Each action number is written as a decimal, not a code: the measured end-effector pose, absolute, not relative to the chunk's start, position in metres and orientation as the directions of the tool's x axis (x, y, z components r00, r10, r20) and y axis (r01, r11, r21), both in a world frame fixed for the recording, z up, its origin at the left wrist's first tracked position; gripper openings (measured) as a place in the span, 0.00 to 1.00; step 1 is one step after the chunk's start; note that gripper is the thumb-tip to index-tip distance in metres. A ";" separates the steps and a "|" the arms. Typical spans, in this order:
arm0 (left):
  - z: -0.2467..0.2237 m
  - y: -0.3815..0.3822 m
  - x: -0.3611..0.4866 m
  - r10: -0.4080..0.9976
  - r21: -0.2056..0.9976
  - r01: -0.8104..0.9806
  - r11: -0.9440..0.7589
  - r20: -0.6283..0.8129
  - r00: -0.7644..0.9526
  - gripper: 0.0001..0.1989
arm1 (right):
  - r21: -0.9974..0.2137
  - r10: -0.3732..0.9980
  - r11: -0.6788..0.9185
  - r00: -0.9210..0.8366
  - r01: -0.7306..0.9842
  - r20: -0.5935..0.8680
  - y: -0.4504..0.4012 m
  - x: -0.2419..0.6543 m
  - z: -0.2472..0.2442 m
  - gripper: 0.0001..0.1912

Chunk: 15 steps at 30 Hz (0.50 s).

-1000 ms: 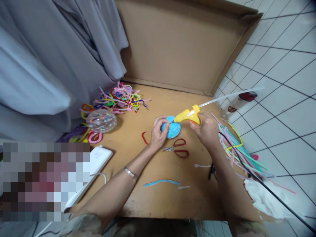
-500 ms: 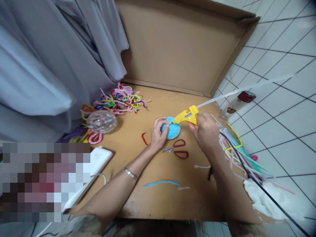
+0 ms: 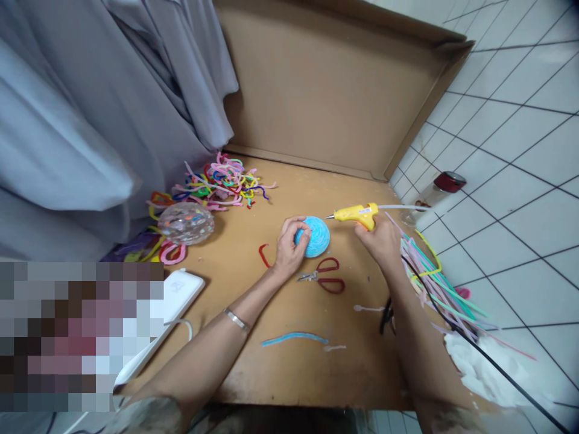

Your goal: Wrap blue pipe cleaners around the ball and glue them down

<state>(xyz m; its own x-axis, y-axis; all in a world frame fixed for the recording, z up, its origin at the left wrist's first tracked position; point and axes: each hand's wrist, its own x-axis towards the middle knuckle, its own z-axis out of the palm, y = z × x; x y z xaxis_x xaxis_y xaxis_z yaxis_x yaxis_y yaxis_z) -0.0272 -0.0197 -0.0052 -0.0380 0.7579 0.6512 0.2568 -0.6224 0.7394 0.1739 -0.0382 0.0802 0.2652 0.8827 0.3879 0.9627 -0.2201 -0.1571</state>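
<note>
My left hand (image 3: 292, 242) is closed on the left side of a round blue coil (image 3: 317, 236), its thumb across the top; the coil looks wound from pipe cleaner. My right hand (image 3: 380, 238) grips a yellow hot glue gun (image 3: 355, 215) with a long clear glue stick out of its back. The metal nozzle points left, just off the coil's upper right edge. Red-handled scissors (image 3: 323, 276) lie open on the table just below the coil. A short red pipe cleaner (image 3: 264, 255) is beside my left wrist, and a blue strip (image 3: 295, 339) lies nearer me.
A heap of coloured pipe cleaners (image 3: 221, 184) and a clear glass bowl (image 3: 186, 223) stand at the left. On the right are long pipe cleaners (image 3: 446, 283), a red-lidded jar (image 3: 447, 182), white tissue (image 3: 488, 367) and a black cord (image 3: 502, 372). Cardboard (image 3: 316, 84) rises behind.
The glue gun has moved right, away from the coil, and levelled out, so its nozzle and the coil's top now show. My left hand and the coil have stayed almost in place.
</note>
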 end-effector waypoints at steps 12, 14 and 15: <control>-0.008 -0.022 -0.024 0.751 0.736 0.203 -0.645 0.661 -0.009 0.11 | -0.021 0.918 -0.393 0.394 0.919 0.044 -0.019 0.192 0.021 0.26; -0.008 -0.023 -0.023 0.756 0.741 0.204 -0.640 0.654 -0.004 0.13 | 0.052 0.916 -0.392 0.385 0.918 0.115 -0.023 0.189 0.025 0.27; -0.008 -0.023 -0.022 0.762 0.745 0.206 -0.634 0.648 0.002 0.15 | 0.079 0.915 -0.383 0.367 0.920 0.166 -0.025 0.188 0.029 0.27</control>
